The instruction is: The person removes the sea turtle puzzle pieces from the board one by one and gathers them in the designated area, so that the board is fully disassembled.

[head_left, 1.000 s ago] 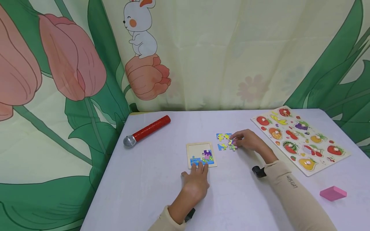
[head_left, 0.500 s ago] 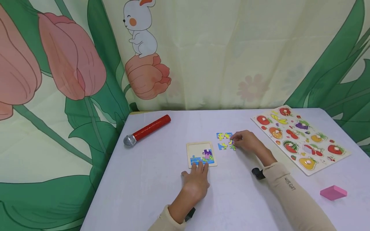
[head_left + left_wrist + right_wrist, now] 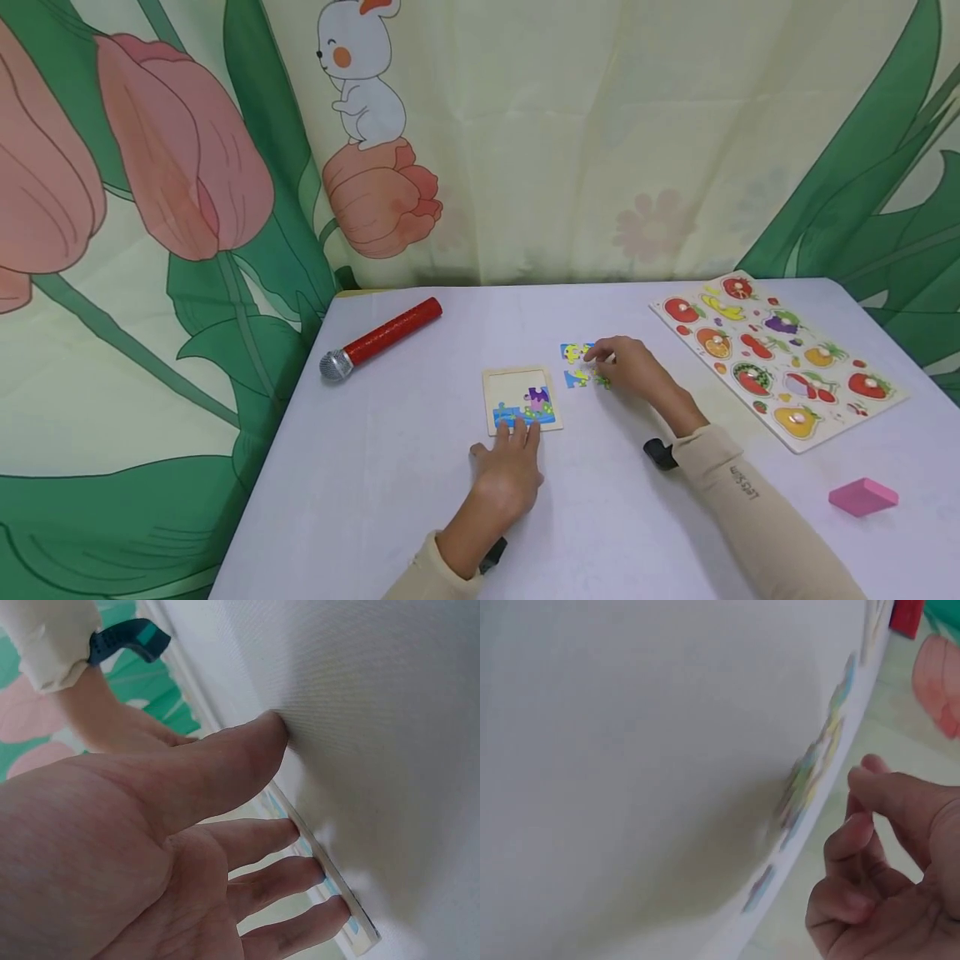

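Observation:
A small wooden jigsaw tray (image 3: 517, 372) lies mid-table, with blue, purple and green jigsaw pieces (image 3: 538, 402) set along its lower and right part. My left hand (image 3: 507, 479) rests at its near edge with fingers extended; in the left wrist view the fingertips (image 3: 334, 911) lie on the rim. To the right of the tray are several loose jigsaw pieces (image 3: 576, 379), blue, yellow and green. My right hand (image 3: 630, 365) hovers over them, partly hiding some. In the right wrist view its thumb and index tips are close together, fingers loosely bent, with no piece visible between them.
A red toy microphone (image 3: 382, 337) lies at the back left. At the right is a large fruit puzzle board (image 3: 780, 362). A pink block (image 3: 863, 497) sits at the near right. A printed curtain (image 3: 540, 150) hangs behind the table's far edge.
My right hand has shifted slightly left, from the right-hand loose pieces to over the upper ones, which it now partly covers. My left hand stays on the tray's near edge.

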### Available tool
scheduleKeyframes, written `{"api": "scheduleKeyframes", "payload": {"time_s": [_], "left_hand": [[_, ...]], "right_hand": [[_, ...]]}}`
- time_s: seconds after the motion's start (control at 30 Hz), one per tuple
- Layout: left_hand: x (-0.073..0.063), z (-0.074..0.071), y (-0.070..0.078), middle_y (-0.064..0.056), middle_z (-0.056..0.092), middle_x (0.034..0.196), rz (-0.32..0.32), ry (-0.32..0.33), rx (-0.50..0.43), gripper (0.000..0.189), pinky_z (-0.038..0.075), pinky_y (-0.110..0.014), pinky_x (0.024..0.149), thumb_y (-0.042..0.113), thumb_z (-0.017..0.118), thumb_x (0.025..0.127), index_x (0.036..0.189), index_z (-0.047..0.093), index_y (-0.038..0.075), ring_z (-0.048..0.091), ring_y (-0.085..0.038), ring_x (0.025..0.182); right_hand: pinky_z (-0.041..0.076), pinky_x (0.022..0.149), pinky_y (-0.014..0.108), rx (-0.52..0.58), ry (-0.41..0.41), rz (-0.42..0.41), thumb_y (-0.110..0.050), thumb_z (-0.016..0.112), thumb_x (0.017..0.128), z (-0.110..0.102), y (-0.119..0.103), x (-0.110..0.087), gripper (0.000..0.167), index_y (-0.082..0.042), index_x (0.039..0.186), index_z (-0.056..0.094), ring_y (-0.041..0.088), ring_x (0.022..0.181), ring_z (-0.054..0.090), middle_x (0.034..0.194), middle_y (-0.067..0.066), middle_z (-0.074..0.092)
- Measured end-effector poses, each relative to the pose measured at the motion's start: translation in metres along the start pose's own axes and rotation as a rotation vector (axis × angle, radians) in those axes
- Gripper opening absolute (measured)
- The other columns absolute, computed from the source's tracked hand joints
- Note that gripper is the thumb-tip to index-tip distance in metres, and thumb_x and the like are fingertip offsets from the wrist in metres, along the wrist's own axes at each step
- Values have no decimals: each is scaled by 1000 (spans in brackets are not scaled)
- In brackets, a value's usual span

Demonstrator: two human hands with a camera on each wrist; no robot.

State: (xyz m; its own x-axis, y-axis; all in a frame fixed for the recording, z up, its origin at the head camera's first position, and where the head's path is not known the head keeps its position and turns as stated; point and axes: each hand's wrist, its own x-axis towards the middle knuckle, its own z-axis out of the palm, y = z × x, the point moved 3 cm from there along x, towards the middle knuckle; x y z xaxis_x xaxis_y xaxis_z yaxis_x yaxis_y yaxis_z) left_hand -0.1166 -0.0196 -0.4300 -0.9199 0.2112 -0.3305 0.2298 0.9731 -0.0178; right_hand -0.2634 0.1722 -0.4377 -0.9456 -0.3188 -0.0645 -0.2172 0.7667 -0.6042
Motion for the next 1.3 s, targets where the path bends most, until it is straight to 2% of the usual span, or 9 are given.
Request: {"api": "scheduleKeyframes", "payload": {"time_s": [0.1, 0.2, 0.3, 0.47, 0.6, 0.73, 1.03, 1.13, 1.3], "left_hand": [[0, 0, 0, -4, 43, 158, 2, -1, 12, 70, 52, -60, 94, 39, 72, 96, 156, 44, 17, 41, -28, 144], [1, -1, 0, -3, 43, 158, -3, 0, 19, 70, 51, -59, 95, 40, 72, 96, 156, 44, 18, 41, -27, 144], [1, -2, 1, -3, 43, 158, -6, -2, 19, 70, 51, -59, 95, 41, 72, 96, 156, 44, 18, 41, -27, 145], [-1, -1, 2, -3, 43, 157, -5, 3, 15, 70, 51, -59, 95, 41, 72, 96, 156, 45, 18, 41, -26, 144], [-2, 2, 3, -3, 45, 156, -2, 13, 25, 71, 52, -59, 93, 42, 74, 94, 155, 46, 18, 43, -26, 143], [-1, 3, 4, -3, 45, 156, -4, 14, 37, 72, 53, -59, 93, 44, 74, 94, 155, 46, 19, 43, -27, 143], [1, 1, 2, -2, 44, 157, -7, 8, 39, 72, 52, -59, 94, 44, 73, 94, 156, 45, 19, 42, -26, 143], [1, 1, 2, -2, 44, 157, -9, 4, 35, 72, 52, -59, 95, 44, 73, 94, 156, 45, 19, 42, -26, 143], [1, 0, 0, -2, 44, 157, -8, 8, 33, 71, 52, -59, 94, 43, 73, 94, 155, 46, 19, 43, -26, 143]], "right_hand": [[52, 78, 40, 21, -9, -132, 4, 66, 95, 7, -16, 1, 14, 1, 104, 76, 26, 87, 60, 98, 11, 71], [53, 82, 40, 36, -52, -253, 4, 68, 94, 18, -31, 1, 16, 0, 106, 77, 24, 89, 63, 101, 9, 74], [52, 84, 38, 34, -114, -301, 2, 71, 92, 30, -40, 2, 20, -3, 111, 77, 21, 92, 63, 106, 6, 73], [52, 88, 38, 26, -205, -281, 2, 75, 90, 44, -45, 2, 25, -3, 115, 77, 23, 99, 63, 110, 6, 71], [51, 90, 39, 18, -232, -264, 3, 73, 90, 48, -45, 0, 25, -4, 114, 77, 23, 101, 62, 109, 5, 69], [50, 84, 37, 14, -214, -277, 2, 74, 91, 49, -46, -1, 22, -6, 111, 74, 20, 93, 58, 104, 3, 66], [53, 86, 38, 89, -186, -266, 5, 72, 91, 43, -48, -1, 21, -12, 104, 75, 19, 90, 62, 99, -1, 66], [55, 87, 40, 110, -184, -287, 7, 69, 92, 42, -49, -3, 23, -11, 105, 76, 19, 91, 64, 99, -1, 68], [56, 90, 45, 138, -146, -371, 11, 66, 92, 39, -46, -6, 26, -6, 109, 76, 23, 97, 66, 103, 2, 71]]}}
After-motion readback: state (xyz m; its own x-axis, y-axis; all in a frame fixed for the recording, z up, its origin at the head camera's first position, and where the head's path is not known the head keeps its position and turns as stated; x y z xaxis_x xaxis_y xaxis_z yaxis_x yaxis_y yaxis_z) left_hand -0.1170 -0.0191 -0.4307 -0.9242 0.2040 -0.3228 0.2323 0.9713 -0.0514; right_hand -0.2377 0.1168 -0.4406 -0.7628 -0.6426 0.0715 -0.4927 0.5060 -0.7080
